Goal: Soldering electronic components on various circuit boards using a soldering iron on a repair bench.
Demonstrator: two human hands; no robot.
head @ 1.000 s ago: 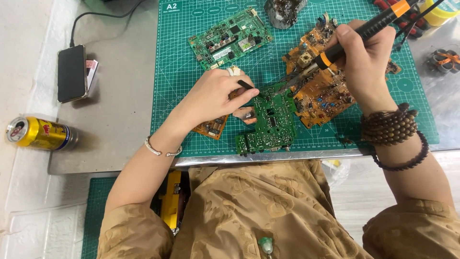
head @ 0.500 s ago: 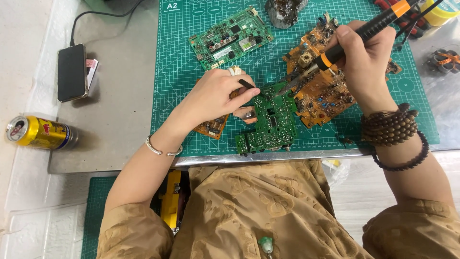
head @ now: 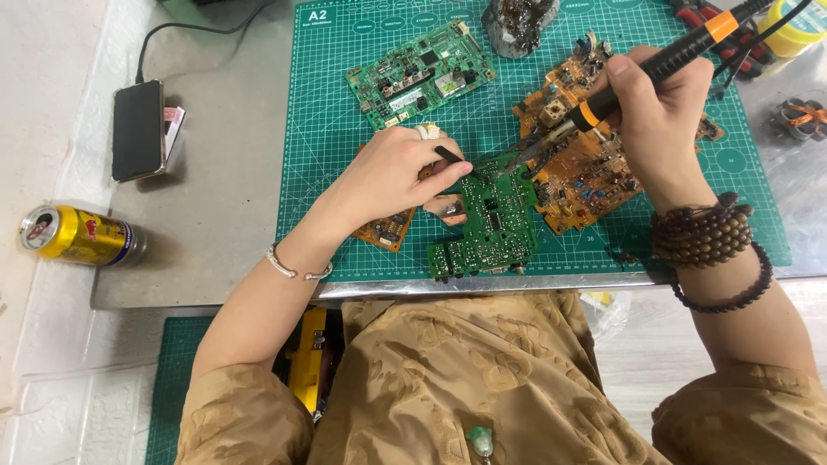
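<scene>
A black-and-orange soldering iron (head: 655,73), gripped in the right hand (head: 659,120), is best tipped steadily onto the green circuit board (head: 487,224); black tweezers (head: 450,157) are pinched by the left hand (head: 392,176).

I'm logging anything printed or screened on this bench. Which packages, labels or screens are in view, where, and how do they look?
Dark rectangular phone: far left on the grey table, screen black, cable attached.
Yellow and red drink can: lying on its side, left edge.
White corner label on the green cutting mat: top left of the mat.
Yellow round tin: top right corner, partly cut off.
</scene>
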